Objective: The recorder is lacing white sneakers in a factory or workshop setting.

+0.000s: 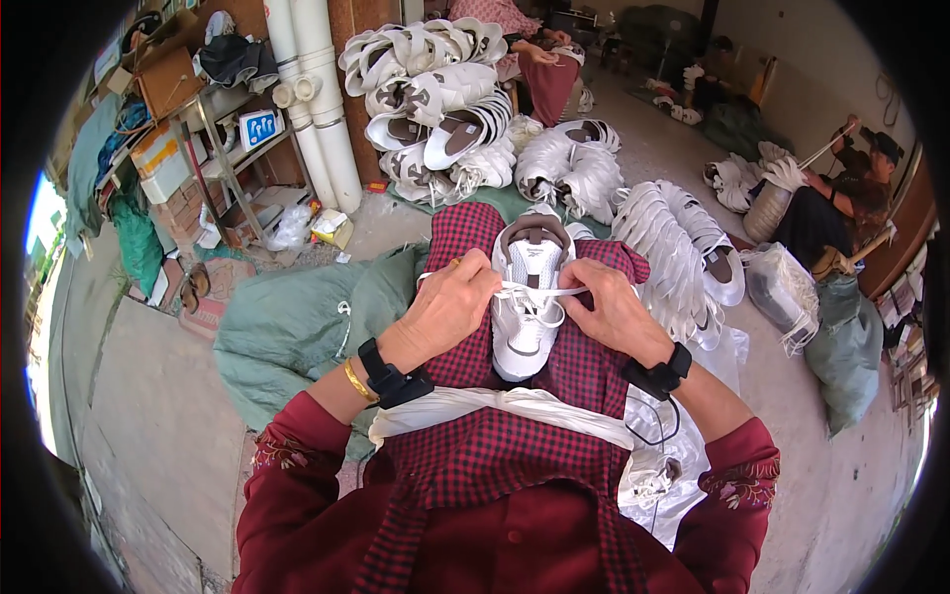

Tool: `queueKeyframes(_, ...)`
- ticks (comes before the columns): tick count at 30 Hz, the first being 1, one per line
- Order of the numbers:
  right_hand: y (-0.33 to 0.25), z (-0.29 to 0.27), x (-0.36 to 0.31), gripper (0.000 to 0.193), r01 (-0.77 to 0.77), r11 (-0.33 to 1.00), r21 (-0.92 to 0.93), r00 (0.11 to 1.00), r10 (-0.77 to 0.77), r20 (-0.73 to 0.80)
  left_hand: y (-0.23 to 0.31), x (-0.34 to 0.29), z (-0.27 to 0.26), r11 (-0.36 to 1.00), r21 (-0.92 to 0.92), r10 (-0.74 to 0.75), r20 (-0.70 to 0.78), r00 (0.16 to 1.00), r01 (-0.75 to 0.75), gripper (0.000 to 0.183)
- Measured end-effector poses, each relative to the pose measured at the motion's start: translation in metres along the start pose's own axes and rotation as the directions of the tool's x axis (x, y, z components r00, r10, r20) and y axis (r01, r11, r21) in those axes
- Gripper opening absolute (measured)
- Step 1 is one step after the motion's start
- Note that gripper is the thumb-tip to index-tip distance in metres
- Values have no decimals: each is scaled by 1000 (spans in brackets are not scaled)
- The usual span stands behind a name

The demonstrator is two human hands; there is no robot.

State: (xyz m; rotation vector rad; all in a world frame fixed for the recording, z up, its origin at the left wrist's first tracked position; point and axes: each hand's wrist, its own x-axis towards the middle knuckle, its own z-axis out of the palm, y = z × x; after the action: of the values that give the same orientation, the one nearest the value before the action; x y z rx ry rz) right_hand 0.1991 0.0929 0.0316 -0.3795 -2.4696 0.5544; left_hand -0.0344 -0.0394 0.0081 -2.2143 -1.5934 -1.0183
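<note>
Resting upright on the person's lap, toe toward the body, a white sneaker (527,302) with a grey heel lining sits on a red-and-black checked cloth (495,450) that covers the legs. Left hand (450,302) is clenched around the white lace (539,292) at the shoe's left side, thumb and fingers pinching it just beside the eyelets; a loop of lace trails off toward the wrist. Right hand (609,307) grasps the other end of the same lace at the shoe's right side, fingers curled over it, so the lace runs taut across the tongue between the two hands. Each wrist carries a black strap; a gold bangle (356,381) sits behind the left one. A white cloth band (515,404) crosses the lap below the shoe. Ahead, on the concrete floor, stacked piles of white shoes (445,109) lean against white pipes (317,99), and a further curved row of shoes (673,257) lies to the right, near a clear plastic bag (782,287). A green sack (287,327) lies left of the lap. Another person (841,193) sits well apart at far right, pulling a lace.
</note>
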Motion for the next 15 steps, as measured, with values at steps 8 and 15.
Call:
queueKeyframes(8, 2, 2, -2, 16, 8, 999, 51, 1000, -6, -26, -5, -5, -3, 969, 228, 62, 152, 986, -96, 17)
queueKeyframes(15, 0, -3, -3, 17, 21, 986, 163, 999, -25, 23, 0, 11, -11, 255, -700, -251, 618, 745, 667, 19)
